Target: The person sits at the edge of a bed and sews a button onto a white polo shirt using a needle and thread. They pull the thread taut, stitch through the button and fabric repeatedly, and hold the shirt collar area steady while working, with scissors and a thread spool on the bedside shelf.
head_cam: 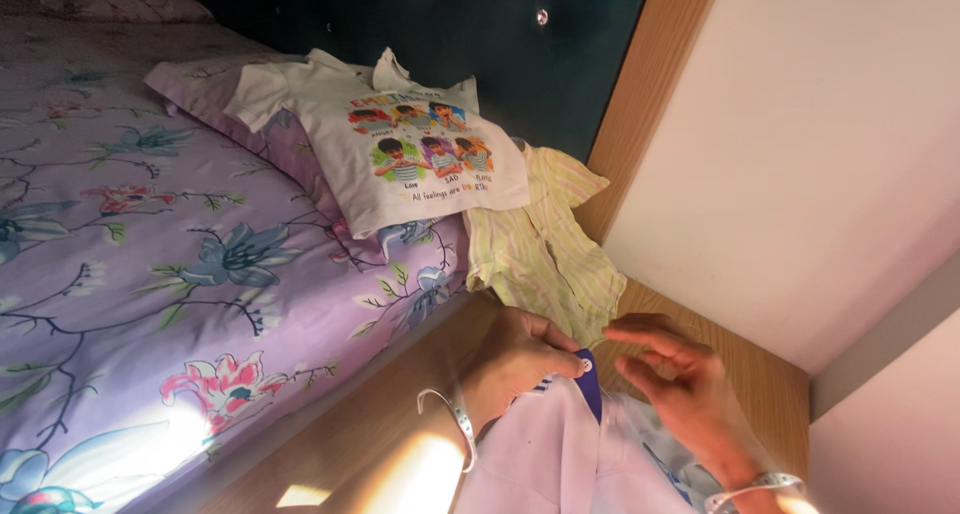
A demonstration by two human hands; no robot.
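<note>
White shirt [560,454] lies below the hands: left [520,359] pinches its collar, right [675,379] spread.

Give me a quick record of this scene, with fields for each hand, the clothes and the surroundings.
Left hand: pinches the blue collar of a pale garment, bangle on the wrist.
Right hand: fingers spread, beside the collar; whether it touches cannot be told.
White T-shirt: flat on a pillow, cartoon print facing up.
Striped shirt: yellow and green, hanging off the bed corner onto the wooden ledge.
Bed sheet: purple, floral.
Headboard: dark teal, studded.
</note>
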